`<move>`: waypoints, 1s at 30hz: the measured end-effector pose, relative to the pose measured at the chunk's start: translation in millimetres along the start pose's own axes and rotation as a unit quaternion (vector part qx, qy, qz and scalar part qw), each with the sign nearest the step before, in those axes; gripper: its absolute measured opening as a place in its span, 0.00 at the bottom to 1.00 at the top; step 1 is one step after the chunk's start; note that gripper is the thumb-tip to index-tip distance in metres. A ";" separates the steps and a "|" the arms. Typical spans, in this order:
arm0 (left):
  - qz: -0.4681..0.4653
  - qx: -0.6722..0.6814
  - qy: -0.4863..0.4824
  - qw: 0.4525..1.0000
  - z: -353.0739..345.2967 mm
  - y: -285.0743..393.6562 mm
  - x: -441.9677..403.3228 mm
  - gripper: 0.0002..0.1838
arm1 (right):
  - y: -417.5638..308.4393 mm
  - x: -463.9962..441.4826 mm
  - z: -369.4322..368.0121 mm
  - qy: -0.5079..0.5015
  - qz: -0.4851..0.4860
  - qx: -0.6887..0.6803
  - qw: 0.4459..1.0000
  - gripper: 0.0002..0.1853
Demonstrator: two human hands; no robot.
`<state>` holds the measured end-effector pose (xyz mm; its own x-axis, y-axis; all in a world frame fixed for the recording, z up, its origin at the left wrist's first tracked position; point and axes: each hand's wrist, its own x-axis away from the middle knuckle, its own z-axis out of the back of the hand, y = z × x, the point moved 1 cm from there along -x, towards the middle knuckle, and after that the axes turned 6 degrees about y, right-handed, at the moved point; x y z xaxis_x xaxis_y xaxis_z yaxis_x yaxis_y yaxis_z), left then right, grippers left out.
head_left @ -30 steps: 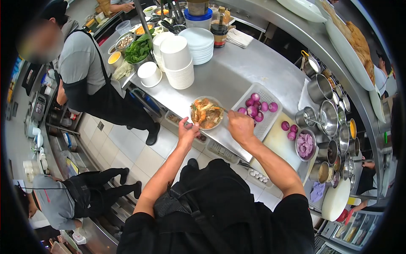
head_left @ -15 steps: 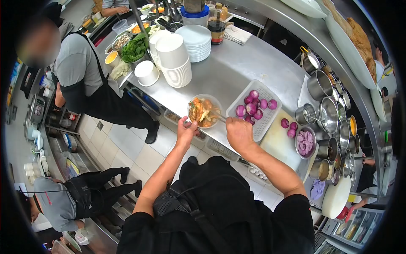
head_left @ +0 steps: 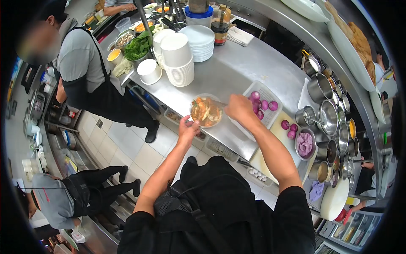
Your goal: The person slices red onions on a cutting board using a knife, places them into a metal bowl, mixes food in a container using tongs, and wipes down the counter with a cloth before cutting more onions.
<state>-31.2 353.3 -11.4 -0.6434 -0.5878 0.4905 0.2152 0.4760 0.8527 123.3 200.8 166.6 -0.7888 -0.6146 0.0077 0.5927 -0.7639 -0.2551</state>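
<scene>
A round bowl (head_left: 220,120) of mixed food (head_left: 206,111), with orange and pale pieces in sauce, sits at the front edge of the steel counter. Fingers of my left hand (head_left: 188,128) are closed on its near left rim. My right hand (head_left: 239,109) grips the handle of a metal utensil (head_left: 219,103) that reaches into the bowl from the right. Its working end is hidden in the food, so I cannot tell its kind for sure; it looks like a spoon. Behind my right hand, a white perforated basket (head_left: 272,117) holds several peeled purple onions (head_left: 264,104).
Stacked white tubs (head_left: 179,67) and plates (head_left: 198,40) stand behind the bowl. To the right are a cutting board (head_left: 270,154), a bowl of cut onion (head_left: 305,144) and several metal pots (head_left: 320,86). One co-worker (head_left: 84,63) stands left; another (head_left: 55,199) is lower left.
My right hand has moved away from my body, up along the counter, with the utensil swinging at the bowl's far right side. My left hand stays on the rim.
</scene>
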 end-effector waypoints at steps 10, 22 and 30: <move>0.000 -0.005 0.004 1.000 -2.2 2.2 2.7 0.39 | 13.8 9.7 8.9 -0.025 -0.056 -0.059 0.996 0.12; 0.002 0.009 0.001 1.000 -1.0 -0.8 1.9 0.30 | 18.9 12.7 26.8 -0.008 -0.064 -0.033 0.997 0.13; 0.009 0.015 0.003 1.000 -0.9 2.1 3.4 0.27 | 9.8 -13.5 -28.2 0.011 -0.057 0.006 0.998 0.12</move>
<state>-32.3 351.8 -7.7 -0.6348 -0.5838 0.5062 0.2044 0.5049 0.8386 135.2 207.2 136.8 -0.8545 -0.5192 0.0149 0.5008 -0.8312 -0.2415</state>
